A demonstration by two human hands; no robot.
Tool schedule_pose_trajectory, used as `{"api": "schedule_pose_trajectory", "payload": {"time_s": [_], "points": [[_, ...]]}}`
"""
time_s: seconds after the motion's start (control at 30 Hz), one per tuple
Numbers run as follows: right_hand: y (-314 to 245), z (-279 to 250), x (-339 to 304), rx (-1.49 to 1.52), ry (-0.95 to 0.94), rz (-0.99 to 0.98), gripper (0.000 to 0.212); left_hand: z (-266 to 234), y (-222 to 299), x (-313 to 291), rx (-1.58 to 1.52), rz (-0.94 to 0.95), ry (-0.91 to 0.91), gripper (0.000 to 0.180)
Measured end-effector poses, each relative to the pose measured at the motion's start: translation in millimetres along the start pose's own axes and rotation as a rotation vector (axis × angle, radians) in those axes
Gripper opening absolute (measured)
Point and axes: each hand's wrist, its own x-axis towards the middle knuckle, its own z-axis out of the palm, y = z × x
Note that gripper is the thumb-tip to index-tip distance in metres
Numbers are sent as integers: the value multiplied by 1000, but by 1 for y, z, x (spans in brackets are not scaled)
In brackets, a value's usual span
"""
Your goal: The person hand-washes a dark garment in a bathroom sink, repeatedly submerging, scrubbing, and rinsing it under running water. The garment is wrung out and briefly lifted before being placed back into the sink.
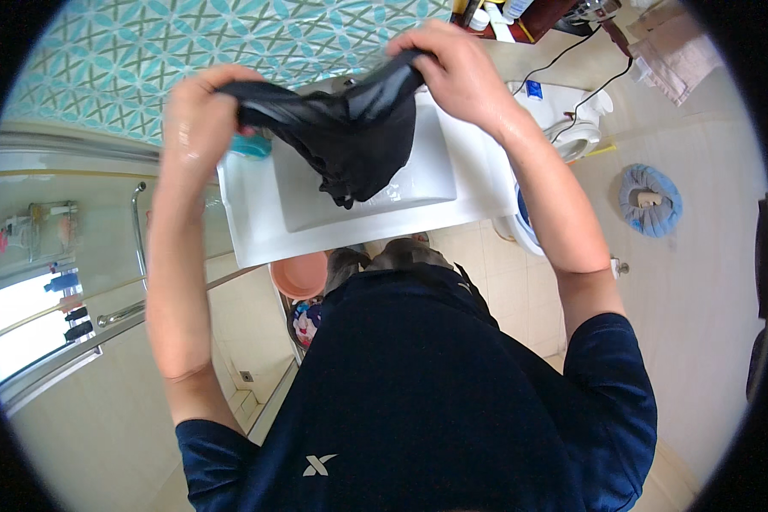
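Note:
A wet-looking black garment [363, 149] hangs bunched and sagging between my two hands, raised over a white rectangular sink [303, 209]. My left hand [200, 115] is closed on the garment's left end, slightly blurred. My right hand [452, 72] grips its right end, fingers curled over the edge. Drops of water shine on my left wrist. What kind of garment it is, I cannot make out. Part of the tap [343, 84] shows behind the cloth. Beside my left wrist, a teal container [252, 147] stands at the sink's corner, partly hidden.
A pink basin [299, 275] and a container of colourful clothes [305, 322] sit on the floor below left. Patterned teal tiles [256, 38] rise behind the sink. To the right are a toilet [576, 136], a hanging black cord [593, 98] and a shelf of bottles [508, 19].

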Motion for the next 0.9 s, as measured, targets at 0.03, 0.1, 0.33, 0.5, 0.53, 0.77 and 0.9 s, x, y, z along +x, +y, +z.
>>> {"api": "schedule_pose_trajectory", "payload": {"time_s": [0.03, 0.1, 0.33, 0.5, 0.53, 0.77, 0.9], "points": [[-14, -10, 17, 6, 39, -29, 27, -14, 22, 2, 69, 24, 41, 36], [-40, -36, 53, 110, 62, -55, 23, -44, 62, 6, 129, 138, 101, 39], [-105, -99, 119, 401, 104, -133, 27, -124, 145, -2, 195, 258, 149, 41], [-81, -79, 89, 704, 52, 333, 23, -102, 77, -28, 206, 126, 374, 38], [-66, -66, 76, 772, 7, 421, 23, -91, 49, -35, 211, 23, 307, 39], [33, 153, -121, 486, -193, 899, 24, 76, -251, -57, 554, -327, 2, 33], [49, 218, -209, 216, -288, 816, 24, 175, -362, -90, -323, -906, 328, 35]]}}
